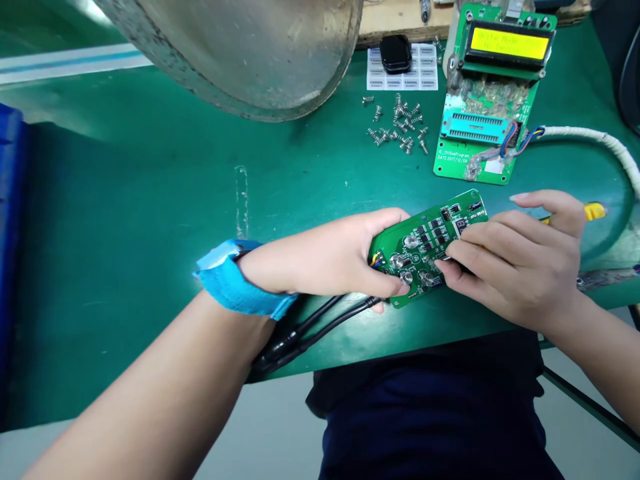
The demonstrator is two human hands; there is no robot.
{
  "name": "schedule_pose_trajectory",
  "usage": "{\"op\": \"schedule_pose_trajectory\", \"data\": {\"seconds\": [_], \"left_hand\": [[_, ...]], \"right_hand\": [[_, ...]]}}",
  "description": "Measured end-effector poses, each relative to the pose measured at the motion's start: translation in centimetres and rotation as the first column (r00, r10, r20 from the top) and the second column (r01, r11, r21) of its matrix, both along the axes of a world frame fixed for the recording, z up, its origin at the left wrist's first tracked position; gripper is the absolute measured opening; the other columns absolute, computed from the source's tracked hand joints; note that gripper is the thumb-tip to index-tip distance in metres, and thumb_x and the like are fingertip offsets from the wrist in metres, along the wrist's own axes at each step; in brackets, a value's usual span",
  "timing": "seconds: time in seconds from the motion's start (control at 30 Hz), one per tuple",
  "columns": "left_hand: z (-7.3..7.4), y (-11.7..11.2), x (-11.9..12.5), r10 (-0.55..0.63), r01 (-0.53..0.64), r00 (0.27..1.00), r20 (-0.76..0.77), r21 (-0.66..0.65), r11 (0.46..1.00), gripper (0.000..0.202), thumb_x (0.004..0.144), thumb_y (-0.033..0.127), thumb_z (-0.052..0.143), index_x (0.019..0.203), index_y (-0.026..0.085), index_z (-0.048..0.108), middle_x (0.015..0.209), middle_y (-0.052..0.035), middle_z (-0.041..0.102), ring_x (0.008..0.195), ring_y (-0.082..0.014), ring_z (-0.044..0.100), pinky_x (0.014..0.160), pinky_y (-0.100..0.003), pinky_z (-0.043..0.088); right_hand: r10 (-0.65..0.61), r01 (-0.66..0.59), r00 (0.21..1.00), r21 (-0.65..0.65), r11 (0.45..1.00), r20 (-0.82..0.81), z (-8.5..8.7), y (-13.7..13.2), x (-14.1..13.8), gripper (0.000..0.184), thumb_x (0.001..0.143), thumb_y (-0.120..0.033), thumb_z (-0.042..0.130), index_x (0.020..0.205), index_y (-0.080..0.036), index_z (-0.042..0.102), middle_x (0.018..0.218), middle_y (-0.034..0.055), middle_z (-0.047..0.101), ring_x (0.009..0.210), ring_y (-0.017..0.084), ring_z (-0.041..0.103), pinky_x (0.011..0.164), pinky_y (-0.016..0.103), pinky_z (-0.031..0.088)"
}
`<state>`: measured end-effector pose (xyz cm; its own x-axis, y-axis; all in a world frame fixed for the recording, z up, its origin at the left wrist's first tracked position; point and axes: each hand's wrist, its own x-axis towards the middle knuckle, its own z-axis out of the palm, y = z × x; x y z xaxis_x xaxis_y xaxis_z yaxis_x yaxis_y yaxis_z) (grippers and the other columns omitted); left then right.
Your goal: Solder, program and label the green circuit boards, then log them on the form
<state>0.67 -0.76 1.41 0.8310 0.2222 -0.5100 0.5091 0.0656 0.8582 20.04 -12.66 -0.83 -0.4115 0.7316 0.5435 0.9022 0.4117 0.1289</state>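
A small green circuit board [425, 243] with round metal parts and black chips lies tilted at the table's front edge. My left hand [333, 257] grips its left end, fingers wrapped round it; a blue wrist strap [240, 280] sits on that wrist. Black cables [320, 320] run from under the board back along my left arm. My right hand [520, 263] rests over the board's right half, fingertips pinched on a small part of it. A yellow-tipped tool [595, 212] shows just behind this hand.
A green programmer board with a lit yellow display [507, 43] stands at the back right, a white cable [600, 143] leaving it. Several loose springs [400, 127], a label sheet [425, 73] and a black object [396, 53] lie behind. A grey metal shade [250, 53] hangs overhead. Blue bin [10, 220] at left.
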Motion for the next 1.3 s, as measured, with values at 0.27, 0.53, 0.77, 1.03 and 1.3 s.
{"op": "schedule_pose_trajectory", "data": {"seconds": [0.27, 0.53, 0.77, 1.03, 1.3], "left_hand": [[0.0, 0.0, -0.02, -0.005, 0.005, 1.0, -0.003, 0.025, 1.0, 0.035, 0.069, 0.024, 0.071, 0.094, 0.023, 0.046, 0.073, 0.0065, 0.061, 0.06, -0.0122, 0.064, 0.05, -0.02, 0.05], [0.09, -0.02, 0.0, -0.001, 0.001, 1.0, -0.012, 0.004, 1.0, 0.035, 0.069, 0.023, 0.071, 0.093, 0.023, 0.046, 0.074, 0.0069, 0.061, 0.059, -0.0117, 0.064, 0.05, -0.019, 0.051], [-0.04, -0.04, -0.02, 0.011, -0.011, 1.0, -0.005, -0.01, 1.0, 0.035, 0.068, 0.022, 0.072, 0.093, 0.023, 0.046, 0.074, 0.0071, 0.061, 0.057, -0.0114, 0.064, 0.05, -0.02, 0.051], [-0.07, 0.02, 0.03, -0.002, 0.002, 1.0, -0.009, 0.027, 1.0, 0.035, 0.069, 0.024, 0.071, 0.094, 0.023, 0.046, 0.075, 0.0067, 0.06, 0.059, -0.0112, 0.063, 0.051, -0.02, 0.051], [-0.02, -0.05, -0.03, -0.001, 0.001, 1.0, -0.008, 0.026, 1.0, 0.035, 0.069, 0.023, 0.071, 0.093, 0.023, 0.046, 0.074, 0.0075, 0.06, 0.058, -0.0106, 0.064, 0.05, -0.019, 0.05]], "right_hand": [[0.001, -0.001, 1.0, 0.03, 1.0, -0.009, -0.15, 0.12, -0.06, 0.008, 0.083, -0.03, 0.061, 0.079, -0.023, 0.062, 0.073, -0.0074, 0.067, 0.064, 0.012, 0.058, 0.086, 0.037, 0.04], [0.005, -0.005, 1.0, 0.003, 1.0, 0.008, 0.01, 0.07, 0.04, 0.008, 0.086, -0.029, 0.058, 0.08, -0.023, 0.061, 0.073, -0.0074, 0.067, 0.064, 0.011, 0.057, 0.087, 0.036, 0.038], [0.01, -0.01, 1.0, 0.004, 1.0, 0.012, -0.11, 0.14, 0.09, 0.009, 0.086, -0.031, 0.058, 0.08, -0.025, 0.061, 0.074, -0.0084, 0.067, 0.065, 0.011, 0.057, 0.087, 0.036, 0.038], [0.016, -0.016, 1.0, 0.002, 1.0, 0.014, 0.08, 0.11, -0.01, 0.011, 0.087, -0.032, 0.056, 0.079, -0.025, 0.06, 0.073, -0.0087, 0.066, 0.065, 0.01, 0.056, 0.088, 0.035, 0.037], [0.01, -0.01, 1.0, -0.014, 1.0, 0.007, 0.16, -0.06, 0.02, 0.014, 0.089, -0.031, 0.053, 0.079, -0.025, 0.06, 0.073, -0.0077, 0.065, 0.066, 0.01, 0.054, 0.09, 0.034, 0.036]]}}
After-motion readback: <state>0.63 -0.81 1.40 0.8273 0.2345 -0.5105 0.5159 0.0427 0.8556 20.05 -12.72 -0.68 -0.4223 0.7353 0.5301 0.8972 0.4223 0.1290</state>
